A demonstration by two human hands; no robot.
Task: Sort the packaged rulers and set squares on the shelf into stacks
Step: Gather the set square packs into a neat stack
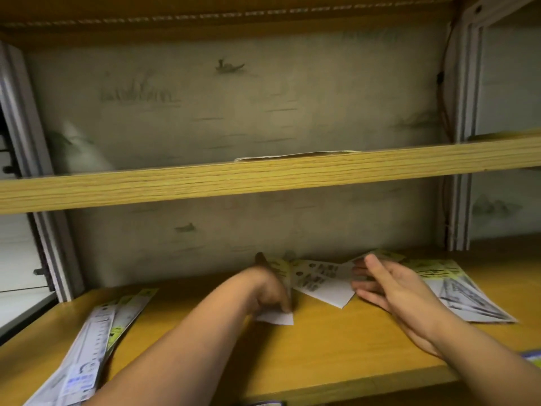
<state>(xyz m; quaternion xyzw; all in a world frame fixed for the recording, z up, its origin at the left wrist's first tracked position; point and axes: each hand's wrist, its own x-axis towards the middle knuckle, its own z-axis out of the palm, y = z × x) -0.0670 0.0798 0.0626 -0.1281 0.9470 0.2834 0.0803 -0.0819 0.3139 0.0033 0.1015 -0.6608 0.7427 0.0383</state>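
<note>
On the wooden shelf (322, 347), a stack of long packaged rulers (93, 344) lies at the front left. A pile of packaged set squares (459, 291) lies at the right. In the middle, my left hand (272, 291) is closed on a white set-square package (278, 316), held upright on its edge. Another white package (322, 284) lies flat between my hands. My right hand (389, 291) hovers with fingers spread, its fingertips at that package's right end. The image is blurred, so the print is unreadable.
An upper shelf board (263, 180) crosses the view overhead, with a flat package (295, 155) on it. Metal uprights (462, 142) stand at both sides. The back wall panel (234, 112) is close behind the packages. Bare wood lies at front centre.
</note>
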